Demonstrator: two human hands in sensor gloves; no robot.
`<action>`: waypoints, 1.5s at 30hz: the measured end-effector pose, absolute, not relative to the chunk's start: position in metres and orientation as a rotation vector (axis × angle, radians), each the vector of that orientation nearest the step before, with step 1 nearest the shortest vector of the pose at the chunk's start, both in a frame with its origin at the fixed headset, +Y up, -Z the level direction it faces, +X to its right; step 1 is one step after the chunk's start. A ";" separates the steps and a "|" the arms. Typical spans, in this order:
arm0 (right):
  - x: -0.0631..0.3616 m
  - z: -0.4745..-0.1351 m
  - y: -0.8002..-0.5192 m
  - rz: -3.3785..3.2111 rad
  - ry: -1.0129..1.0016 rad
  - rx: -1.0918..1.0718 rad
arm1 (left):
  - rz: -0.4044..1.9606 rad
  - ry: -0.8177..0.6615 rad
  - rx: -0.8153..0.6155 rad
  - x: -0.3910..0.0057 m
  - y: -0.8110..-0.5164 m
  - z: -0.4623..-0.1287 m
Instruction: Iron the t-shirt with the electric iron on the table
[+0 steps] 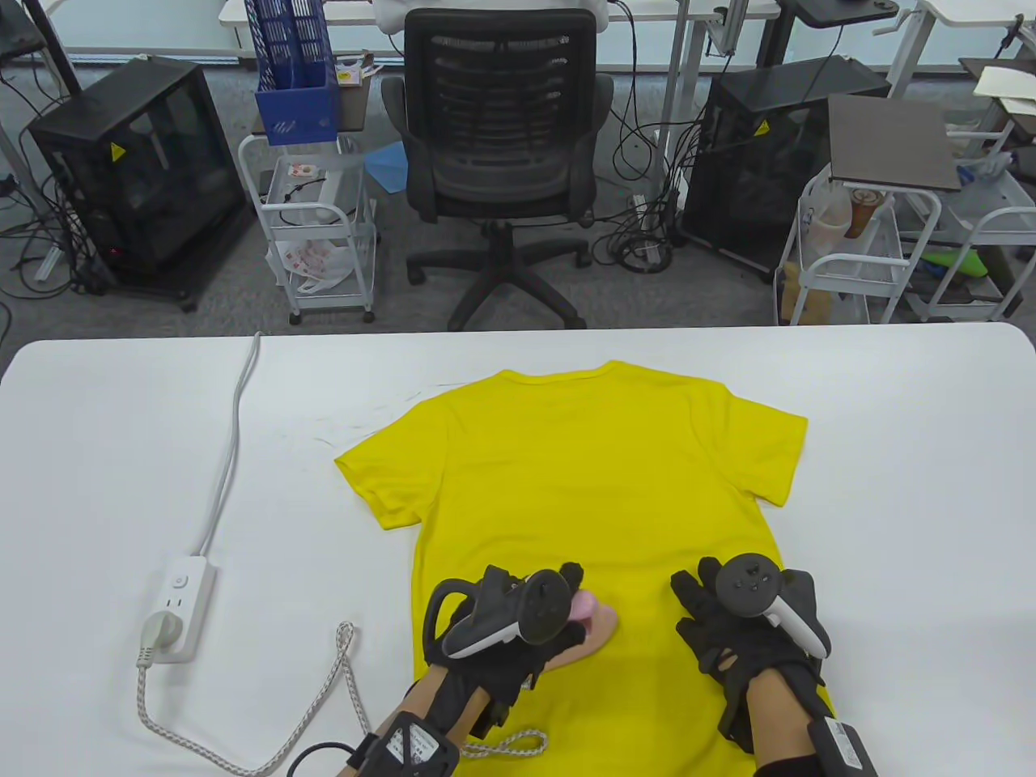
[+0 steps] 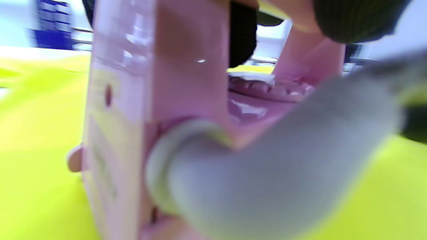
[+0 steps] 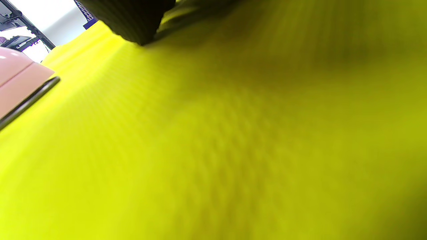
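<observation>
A yellow t-shirt (image 1: 583, 469) lies flat on the white table (image 1: 113, 453), collar toward the far edge. My left hand (image 1: 534, 619) grips the handle of a pink electric iron (image 1: 597, 623) that rests sole-down on the shirt's lower left part. The left wrist view shows the iron's rear (image 2: 160, 110) close up, with its grey cord (image 2: 267, 160) coming out over the yellow cloth. My right hand (image 1: 728, 623) rests flat on the shirt's lower right part, fingers spread. In the right wrist view the shirt (image 3: 233, 140) fills the frame and the iron's tip (image 3: 20, 86) shows at left.
A white power strip (image 1: 176, 611) with the iron's plug in it lies at the table's left. The braided cord (image 1: 340, 680) loops along the near edge to my left wrist. A black office chair (image 1: 502, 137) and carts stand beyond the table's far edge.
</observation>
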State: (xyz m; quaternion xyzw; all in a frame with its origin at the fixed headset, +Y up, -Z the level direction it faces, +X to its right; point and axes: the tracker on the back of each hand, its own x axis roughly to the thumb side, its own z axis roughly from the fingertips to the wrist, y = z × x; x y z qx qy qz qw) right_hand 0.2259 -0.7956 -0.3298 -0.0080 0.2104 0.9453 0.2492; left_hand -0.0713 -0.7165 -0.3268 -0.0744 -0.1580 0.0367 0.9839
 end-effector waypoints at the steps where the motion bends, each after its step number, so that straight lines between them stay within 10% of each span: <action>1: 0.226 -0.330 -0.795 2.574 0.574 -0.021 | 0.073 -0.240 -0.148 -0.081 -0.717 -0.334; 10: 0.227 -0.329 -0.795 2.565 0.580 -0.022 | 0.238 -0.043 -0.168 -0.132 -0.718 -0.355; 23: 0.226 -0.329 -0.796 2.573 0.576 -0.032 | 0.234 -0.711 -0.381 -0.037 -0.717 -0.300; 38: 0.228 -0.329 -0.796 2.565 0.579 -0.025 | 0.280 -0.043 -0.202 -0.133 -0.720 -0.355; 45: 0.226 -0.329 -0.796 2.572 0.580 -0.035 | 0.351 -0.301 -0.340 -0.112 -0.718 -0.346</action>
